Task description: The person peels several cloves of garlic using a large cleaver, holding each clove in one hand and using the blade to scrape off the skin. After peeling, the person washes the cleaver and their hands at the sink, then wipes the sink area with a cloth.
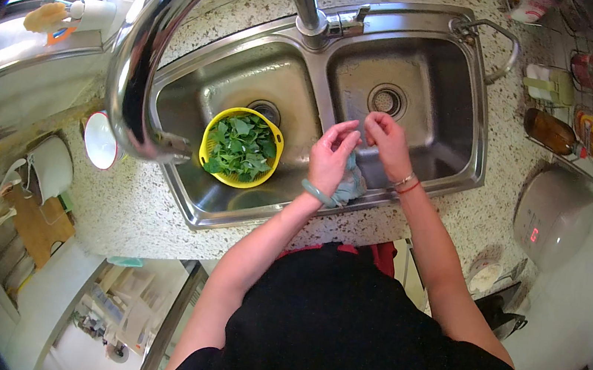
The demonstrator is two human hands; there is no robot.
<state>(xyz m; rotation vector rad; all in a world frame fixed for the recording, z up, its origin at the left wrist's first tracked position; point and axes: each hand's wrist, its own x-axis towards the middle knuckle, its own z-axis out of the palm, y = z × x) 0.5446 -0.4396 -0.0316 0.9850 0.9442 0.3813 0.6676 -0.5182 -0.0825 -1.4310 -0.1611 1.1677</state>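
Both hands are held close together over the front of the right basin point(438, 76). My left hand point(330, 158), with a pale green bangle at the wrist, has its fingers curled toward the thumb. A short gap away, my right hand point(389, 145) is closed in a pinch, a red cord and a bracelet on its wrist. Whatever is in either pinch is too small to make out. Beneath them a grey-blue cloth point(350, 185) drapes over the sink's front rim. In the left basin point(221, 74) stands a yellow colander point(274, 169) full of green leaves point(240, 144).
A tall chrome faucet point(125, 73) arches over the left basin. Left of the sink is a white bowl point(101, 141) with a red rim. Bottles and packets fill a rack point(554, 136) at the right, above a rounded appliance point(551, 215). A drain strainer point(386, 101) sits in the right basin.
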